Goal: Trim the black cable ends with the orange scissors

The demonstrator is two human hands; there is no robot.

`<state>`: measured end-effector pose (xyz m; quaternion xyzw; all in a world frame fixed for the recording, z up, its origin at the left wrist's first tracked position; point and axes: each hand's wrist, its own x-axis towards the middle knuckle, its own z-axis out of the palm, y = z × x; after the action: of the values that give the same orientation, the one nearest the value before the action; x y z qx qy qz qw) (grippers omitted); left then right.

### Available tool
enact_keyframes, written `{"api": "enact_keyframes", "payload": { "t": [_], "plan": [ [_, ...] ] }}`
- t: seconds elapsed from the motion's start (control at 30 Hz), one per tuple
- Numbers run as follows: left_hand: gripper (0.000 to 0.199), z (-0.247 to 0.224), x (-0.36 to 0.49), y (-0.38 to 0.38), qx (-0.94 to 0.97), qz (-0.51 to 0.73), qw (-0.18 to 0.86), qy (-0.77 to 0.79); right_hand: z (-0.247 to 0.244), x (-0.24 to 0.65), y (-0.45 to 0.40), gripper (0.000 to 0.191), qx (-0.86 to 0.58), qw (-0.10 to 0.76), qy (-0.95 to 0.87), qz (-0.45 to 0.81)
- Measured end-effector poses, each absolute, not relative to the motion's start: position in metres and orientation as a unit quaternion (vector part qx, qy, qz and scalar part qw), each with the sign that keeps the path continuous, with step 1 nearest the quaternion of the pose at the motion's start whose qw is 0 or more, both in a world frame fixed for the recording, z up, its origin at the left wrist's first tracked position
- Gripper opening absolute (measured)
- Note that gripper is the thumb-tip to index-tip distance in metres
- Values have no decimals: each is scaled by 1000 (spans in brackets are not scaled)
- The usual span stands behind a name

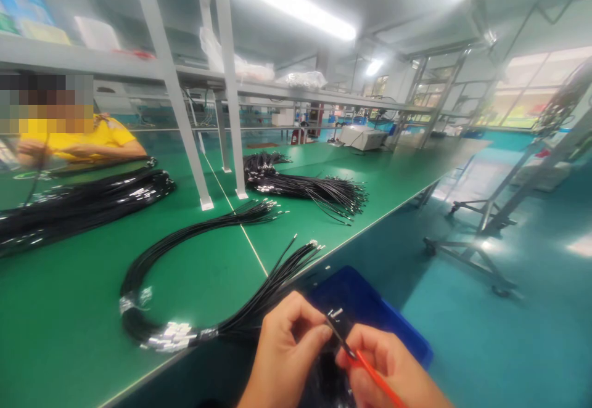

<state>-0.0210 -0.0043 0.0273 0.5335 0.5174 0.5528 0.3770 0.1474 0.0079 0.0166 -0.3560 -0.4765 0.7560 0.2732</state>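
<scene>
Low in the head view, my left hand [293, 340] pinches the end of a thin black cable [338, 334] between thumb and forefinger. Close by on the right, my right hand [383, 359] is closed around a tool with an orange-red handle [377, 378]. The tool's dark tip meets the cable; its exact kind is unclear. Behind my left hand, a curved bundle of black cables [160, 251] lies on the green table [83, 322], with white labels [173, 336] around it. Its near ends reach the table edge.
A blue bin [393, 315] sits below my hands, beside the table edge. More black cable bundles [309, 189] lie farther back, with another pile [87, 204] at left. White shelf posts [178, 87] rise from the table. A person in yellow [106, 137] works across it. A wheeled rack [481, 260] stands right.
</scene>
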Motion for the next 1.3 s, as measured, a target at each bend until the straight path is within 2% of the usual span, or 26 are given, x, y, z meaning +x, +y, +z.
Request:
{"api": "enact_keyframes", "payload": {
  "t": [0.1, 0.17, 0.23, 0.33, 0.43, 0.57, 0.67, 0.97, 1.17, 1.3],
  "plan": [
    [11, 27, -20, -4, 536, 556, 356, 526, 17, 152, 12, 55, -346, 243, -500, 756],
    [12, 26, -18, -4, 537, 556, 338, 536, 20, 153, 11, 59, -337, 265, -504, 749],
    [13, 25, -17, -5, 544, 553, 321, 543, 24, 150, 9, 57, -358, 346, -487, 718],
    [14, 24, -15, -6, 561, 543, 291, 553, 32, 138, 7, 46, -443, 504, -426, 607],
    [16, 22, -11, -8, 589, 526, 233, 567, 36, 125, 8, 39, -485, 571, -412, 519],
    [17, 17, 0, -10, 616, 531, 141, 565, 30, 115, 16, 38, -486, 555, -404, 541],
    [19, 16, 6, -11, 592, 570, 110, 559, 25, 111, 17, 36, -472, 564, -390, 554],
    [18, 20, -6, -9, 552, 559, 263, 560, 26, 105, 3, 30, -431, 592, -375, 569],
    [18, 22, -5, -8, 551, 556, 242, 574, 21, 101, 9, 28, -442, 606, -379, 542],
    [18, 20, -4, -10, 565, 544, 224, 578, 17, 102, 11, 27, -478, 598, -432, 476]
  ]
}}
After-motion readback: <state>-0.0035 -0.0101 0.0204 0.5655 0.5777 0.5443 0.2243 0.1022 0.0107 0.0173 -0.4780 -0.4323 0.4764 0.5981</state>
